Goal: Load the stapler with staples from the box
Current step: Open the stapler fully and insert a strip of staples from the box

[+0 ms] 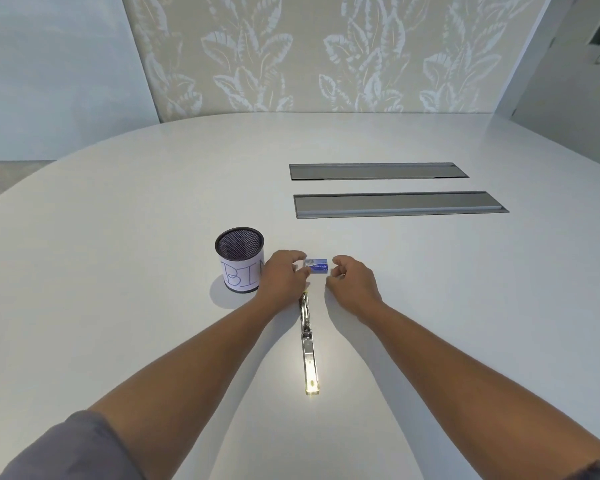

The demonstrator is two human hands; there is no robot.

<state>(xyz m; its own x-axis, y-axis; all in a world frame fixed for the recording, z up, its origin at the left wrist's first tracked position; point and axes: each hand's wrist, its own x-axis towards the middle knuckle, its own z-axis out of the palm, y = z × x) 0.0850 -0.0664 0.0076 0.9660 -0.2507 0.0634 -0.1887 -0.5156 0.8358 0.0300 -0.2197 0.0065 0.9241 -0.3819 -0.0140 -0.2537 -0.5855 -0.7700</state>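
A small blue staple box [316, 266] lies on the white table [118, 258], between my two hands. My left hand [284, 274] pinches the box's left end with thumb and fingers. My right hand [350, 279] hovers at the box's right end with its fingers curled, close to the box; whether they touch it I cannot tell. A metal stapler [308, 344] lies opened out flat below the box, its long axis pointing toward me, with a bright glare on its near end.
A black mesh cup [240, 259] with a paper label reading "BIN" stands just left of my left hand. Two long grey cable hatches [399, 204] are set into the table farther back on the right.
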